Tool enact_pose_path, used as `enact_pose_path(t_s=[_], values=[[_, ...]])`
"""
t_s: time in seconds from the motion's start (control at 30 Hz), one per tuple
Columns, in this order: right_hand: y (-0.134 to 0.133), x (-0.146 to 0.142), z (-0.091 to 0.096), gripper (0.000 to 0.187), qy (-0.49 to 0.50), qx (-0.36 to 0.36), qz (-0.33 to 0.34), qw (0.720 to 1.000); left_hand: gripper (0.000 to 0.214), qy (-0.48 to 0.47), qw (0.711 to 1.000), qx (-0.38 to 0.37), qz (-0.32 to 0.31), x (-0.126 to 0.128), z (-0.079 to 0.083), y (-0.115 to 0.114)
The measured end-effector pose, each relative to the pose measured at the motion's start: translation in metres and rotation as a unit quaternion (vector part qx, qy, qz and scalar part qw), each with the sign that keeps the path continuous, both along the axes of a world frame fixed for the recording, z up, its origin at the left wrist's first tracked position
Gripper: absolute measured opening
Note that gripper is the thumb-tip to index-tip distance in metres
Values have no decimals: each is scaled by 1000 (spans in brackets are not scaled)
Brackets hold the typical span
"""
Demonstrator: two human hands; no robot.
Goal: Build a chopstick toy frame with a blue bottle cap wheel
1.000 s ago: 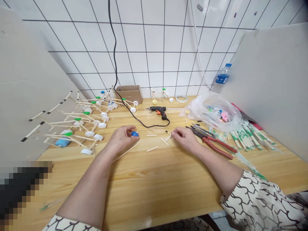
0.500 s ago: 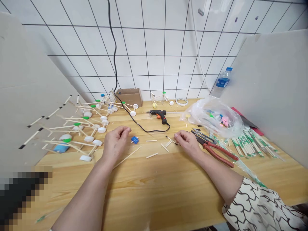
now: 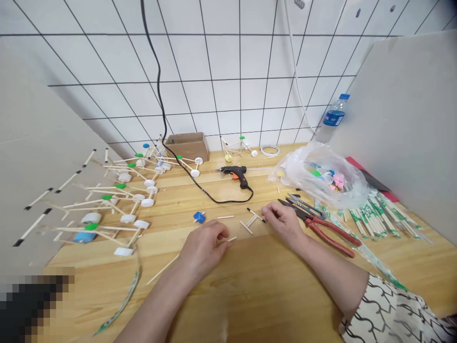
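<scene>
My left hand rests low over the table, thumb and forefinger closed around a short wooden stick. My right hand lies at the right with its fingers curled together; whatever they may hold is hidden. Just left of its fingertips is a stick with black ends. Beside that, two short pieces touch at an angle, and another short stick lies further left. A blue piece on a small stick sits beyond my left hand. One longer stick lies partly under my left wrist.
A black glue gun with its cord lies behind. Red-handled pliers and snips are at right, near a plastic bag and wrapped sticks. Stick models with white wheels line the left; a cardboard box stands behind.
My left hand has moved right and nearer, from beside the blue piece to the short stick. My right hand stays near the black-ended stick. The whole view has shifted slightly.
</scene>
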State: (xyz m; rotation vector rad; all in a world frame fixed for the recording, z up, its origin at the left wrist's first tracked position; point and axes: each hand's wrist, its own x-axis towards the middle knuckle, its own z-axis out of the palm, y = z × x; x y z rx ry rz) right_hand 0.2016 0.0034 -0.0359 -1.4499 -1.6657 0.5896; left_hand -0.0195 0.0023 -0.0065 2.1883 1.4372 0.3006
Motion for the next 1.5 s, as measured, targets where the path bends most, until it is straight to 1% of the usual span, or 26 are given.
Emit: enact_pose_path(t_s=[0.1,0.17,0.33,0.53,0.7,0.9,1.07,1.33,1.5], values=[[0,1,-1,29,-9,2,-7,1000,5,72,997,-19,12,2,4,-2],[0,1,-1,30,-16,-1,-6,1000,6,98,995,-27,12,4,5,-2],[-2,0,-3,28,-34,4,-2,999,15,106,994,-40,-6,11,4,-3],[-2,1,-5,21,-84,16,-26,996,18,120,992,-38,-5,21,5,-9],[-3,2,-7,18,-125,14,-21,992,20,124,992,-26,-12,21,-1,-9],[-3,3,-8,17,-128,-6,-18,992,19,110,994,-26,-12,18,-5,-8],[-2,6,-12,17,-124,-16,-25,992,16,95,995,-25,7,19,-7,-6],[0,9,-16,17,-135,-43,-26,990,16,57,998,31,-13,23,-22,-12],[2,8,-16,18,-119,-55,-34,991,17,56,997,45,-15,22,-24,-13]])
